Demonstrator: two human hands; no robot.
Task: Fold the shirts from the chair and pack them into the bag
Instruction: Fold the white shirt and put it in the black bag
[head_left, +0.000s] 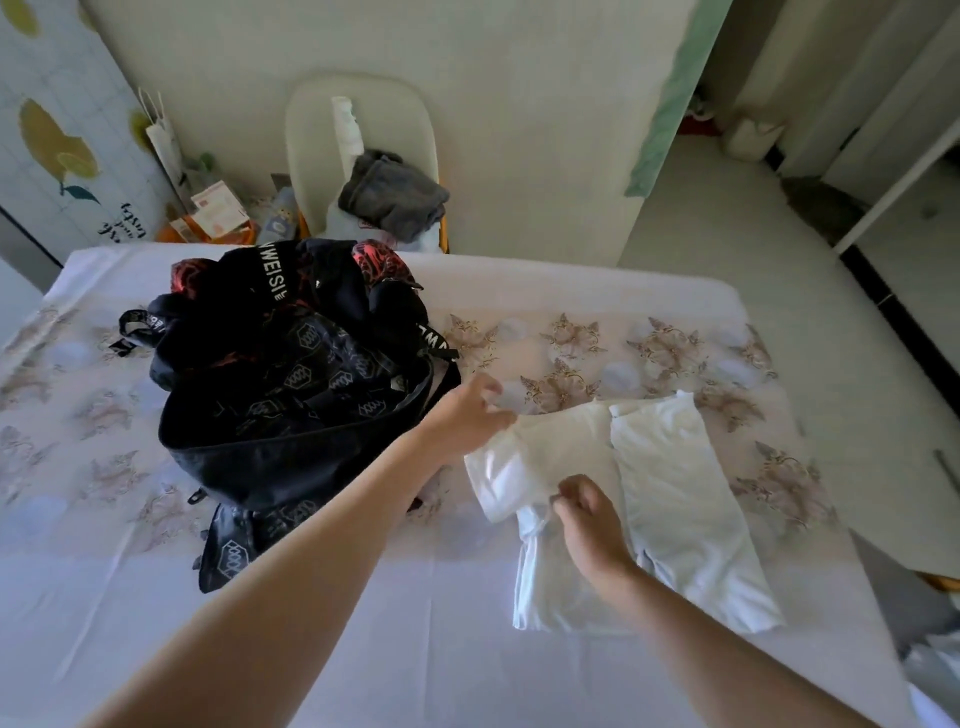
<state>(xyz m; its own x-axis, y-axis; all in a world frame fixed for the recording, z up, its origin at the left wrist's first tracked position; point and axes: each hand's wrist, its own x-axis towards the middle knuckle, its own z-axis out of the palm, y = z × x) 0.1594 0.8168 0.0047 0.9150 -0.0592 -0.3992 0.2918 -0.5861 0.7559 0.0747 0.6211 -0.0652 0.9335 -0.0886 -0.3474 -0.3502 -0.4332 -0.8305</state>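
white shirt (566, 447) — right half of floral sheet (363, 623), beside backpack (291, 395) | left hand (467, 415), right hand (592, 525) both pinching its folds | light, limp — take by folded edges

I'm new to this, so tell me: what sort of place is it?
Likely a home bedroom: a bed with a flowered sheet, a chair heaped with clothes, and a white shirt being folded beside a black bag.
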